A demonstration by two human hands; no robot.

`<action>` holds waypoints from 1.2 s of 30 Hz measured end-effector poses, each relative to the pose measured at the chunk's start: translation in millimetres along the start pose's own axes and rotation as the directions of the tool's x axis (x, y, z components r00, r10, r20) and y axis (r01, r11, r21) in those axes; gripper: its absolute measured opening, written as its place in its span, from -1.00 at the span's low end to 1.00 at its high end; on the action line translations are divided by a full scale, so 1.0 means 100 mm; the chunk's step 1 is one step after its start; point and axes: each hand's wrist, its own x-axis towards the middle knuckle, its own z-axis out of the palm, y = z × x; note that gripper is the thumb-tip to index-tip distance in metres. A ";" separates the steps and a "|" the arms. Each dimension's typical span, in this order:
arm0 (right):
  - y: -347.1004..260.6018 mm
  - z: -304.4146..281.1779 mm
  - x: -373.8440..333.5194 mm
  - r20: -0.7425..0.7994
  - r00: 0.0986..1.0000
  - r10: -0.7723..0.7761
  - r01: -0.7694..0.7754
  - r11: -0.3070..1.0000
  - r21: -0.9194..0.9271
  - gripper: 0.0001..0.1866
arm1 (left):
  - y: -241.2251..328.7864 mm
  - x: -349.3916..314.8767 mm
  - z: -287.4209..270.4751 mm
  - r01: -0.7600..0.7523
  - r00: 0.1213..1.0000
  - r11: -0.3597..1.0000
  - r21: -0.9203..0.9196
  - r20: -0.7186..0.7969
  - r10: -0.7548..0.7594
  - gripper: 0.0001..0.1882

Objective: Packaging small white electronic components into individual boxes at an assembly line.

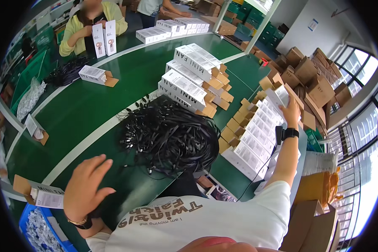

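So the right hand (290,112) was stretched way out at about 2 o'clock, fingers closed around a white carton (280,95) with its brown flap open, right at the far end of a long row of white cartons (253,140) lined up on the green table (84,109). The left hand (85,187) hung at 8 o'clock, palm down, fingers spread wide, holding nothing, just beside the big heap of black straps (168,136) sitting dead centre. Another stack of white cartons (193,80) lay past the heap at 12 o'clock. Across the table at 11 o'clock, another person (86,25) held two upright white cartons (104,38).
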 end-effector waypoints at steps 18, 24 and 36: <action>-0.79 0.28 0.35 0.198 0.844 -0.498 0.485 0.867 0.115 -0.57 | -0.27 0.10 -0.11 0.129 0.986 0.991 -0.038 -0.102 -0.132 -0.32; -3.77 -0.22 -0.74 0.403 0.033 -0.915 0.542 0.355 0.762 -0.50 | -0.41 -0.16 -0.04 0.108 0.994 0.994 0.033 -0.023 -0.108 -0.32; -6.50 3.27 -0.42 0.072 0.738 -0.671 0.499 0.615 0.611 -0.37 | -0.21 -0.79 -0.31 0.004 0.931 0.995 0.098 -0.364 0.032 -0.38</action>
